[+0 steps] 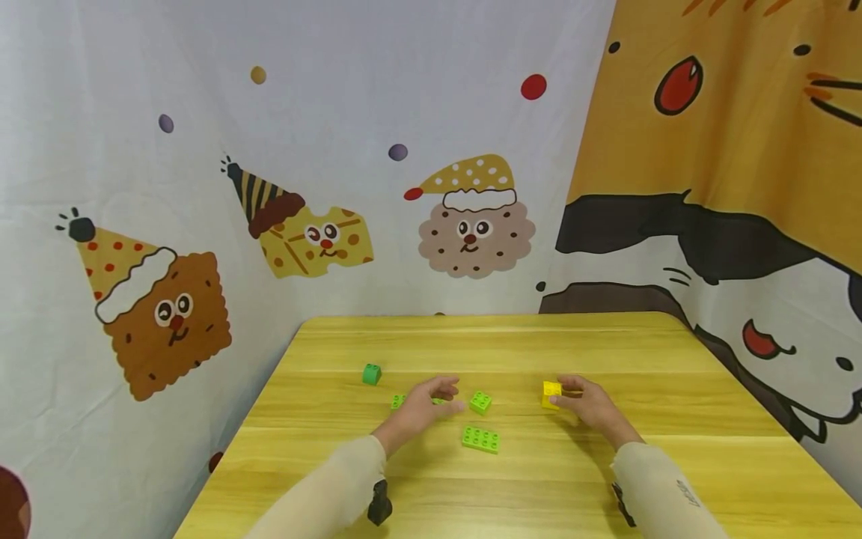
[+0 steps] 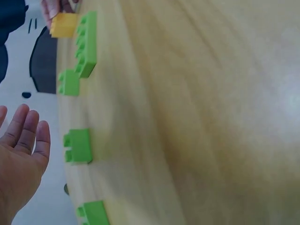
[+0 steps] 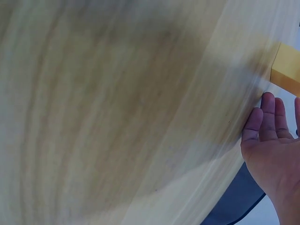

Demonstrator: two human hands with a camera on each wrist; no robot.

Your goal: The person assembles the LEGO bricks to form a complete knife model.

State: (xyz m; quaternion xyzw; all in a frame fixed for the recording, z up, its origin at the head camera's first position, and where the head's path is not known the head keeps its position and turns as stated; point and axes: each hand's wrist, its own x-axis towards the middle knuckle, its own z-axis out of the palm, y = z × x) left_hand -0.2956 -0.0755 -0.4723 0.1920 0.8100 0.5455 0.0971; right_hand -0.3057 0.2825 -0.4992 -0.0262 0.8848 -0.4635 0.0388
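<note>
My right hand (image 1: 592,404) holds a yellow toy building block (image 1: 551,394) at its near right side, thumb in front and fingers behind. In the right wrist view, the yellow block (image 3: 288,68) shows beside the fingertips and is cut off by the frame. My left hand (image 1: 424,404) hovers empty, fingers loosely extended, over light-green bricks. It partly hides one small light-green brick (image 1: 398,402) and another beneath its fingers. Just right of that hand lies a square light-green brick (image 1: 480,403), with a longer, eight-stud light-green brick (image 1: 481,439) nearer the body.
A darker green, curved-sided brick (image 1: 372,374) sits farther back on the left of the wooden table (image 1: 539,486). Behind the table's far edge hangs a cloth (image 1: 377,90) printed with cartoon figures.
</note>
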